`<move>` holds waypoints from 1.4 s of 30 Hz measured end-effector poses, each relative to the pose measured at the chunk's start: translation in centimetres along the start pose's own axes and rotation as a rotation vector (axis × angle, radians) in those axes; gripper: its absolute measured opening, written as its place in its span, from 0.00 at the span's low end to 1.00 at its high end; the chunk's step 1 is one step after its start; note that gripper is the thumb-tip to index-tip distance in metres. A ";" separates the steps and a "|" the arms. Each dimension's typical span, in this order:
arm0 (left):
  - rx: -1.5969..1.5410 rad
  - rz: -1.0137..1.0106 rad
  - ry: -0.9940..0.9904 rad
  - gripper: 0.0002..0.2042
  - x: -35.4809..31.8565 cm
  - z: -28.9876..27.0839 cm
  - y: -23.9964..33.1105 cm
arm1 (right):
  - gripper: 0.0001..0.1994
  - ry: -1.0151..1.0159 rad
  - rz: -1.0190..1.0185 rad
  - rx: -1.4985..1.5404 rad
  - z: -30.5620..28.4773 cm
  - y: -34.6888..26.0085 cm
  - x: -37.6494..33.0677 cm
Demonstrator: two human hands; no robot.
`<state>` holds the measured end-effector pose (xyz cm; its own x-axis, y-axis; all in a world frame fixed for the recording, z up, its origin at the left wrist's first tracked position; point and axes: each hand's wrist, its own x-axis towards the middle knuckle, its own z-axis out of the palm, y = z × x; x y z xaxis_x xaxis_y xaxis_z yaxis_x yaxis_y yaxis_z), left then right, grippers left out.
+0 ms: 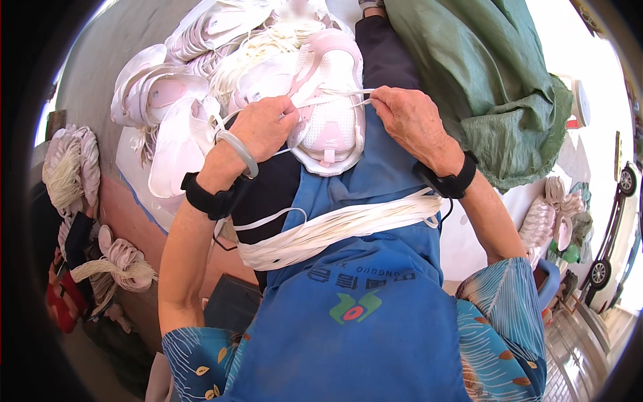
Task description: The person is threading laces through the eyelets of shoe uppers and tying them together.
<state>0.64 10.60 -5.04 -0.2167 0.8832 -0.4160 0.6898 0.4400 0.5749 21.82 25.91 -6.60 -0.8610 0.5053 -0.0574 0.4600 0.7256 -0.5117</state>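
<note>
A white and pink shoe upper lies on my lap, its heel end with a pink tab toward me. A white shoelace runs through its throat. My left hand, at the upper's left edge, is closed in a pinch on the lace. Just past the right edge, my right hand pinches the lace's other strands, which look pulled taut. Across my blue apron lies a thick bundle of loose white laces. The fingertips of my left hand are partly hidden.
Piled shoe uppers and cream laces lie on a surface at the far left. A green cloth drapes at the far right. More tied bundles of uppers sit low at the left, and another bundle stands at the right.
</note>
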 end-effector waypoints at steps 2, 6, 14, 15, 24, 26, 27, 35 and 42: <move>0.059 -0.012 -0.017 0.13 0.1 0.0 0.4 | 0.08 0.023 -0.010 -0.031 0.0 0.1 -0.3; 0.042 -0.020 0.029 0.14 1.1 -0.1 0.1 | 0.08 0.103 -0.068 0.030 0.7 0.3 -0.4; -0.008 -0.018 0.135 0.13 1.0 0.2 0.7 | 0.08 0.132 0.036 0.040 1.0 0.2 0.0; 0.008 -0.018 0.125 0.13 0.9 0.3 0.7 | 0.08 0.127 0.024 0.022 1.1 0.1 0.0; 0.196 0.113 0.203 0.10 2.0 0.9 -0.5 | 0.10 0.068 0.030 0.111 1.1 0.2 0.6; 0.160 0.105 0.162 0.10 2.0 0.8 -0.7 | 0.10 0.069 0.044 0.174 1.1 0.2 0.8; 0.125 0.095 0.122 0.10 2.1 0.7 -0.7 | 0.11 0.069 0.056 0.237 1.0 0.2 0.9; 0.045 0.042 0.139 0.10 3.3 0.8 -1.0 | 0.12 0.071 0.062 0.240 1.3 0.3 1.2; 0.173 0.091 0.187 0.11 4.0 0.7 -0.4 | 0.12 0.000 0.077 0.290 1.0 0.4 1.7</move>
<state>-0.05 13.84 -7.44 -0.2614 0.9394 -0.2217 0.8164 0.3378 0.4684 20.33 26.65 -7.77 -0.8261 0.5535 -0.1059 0.4428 0.5212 -0.7296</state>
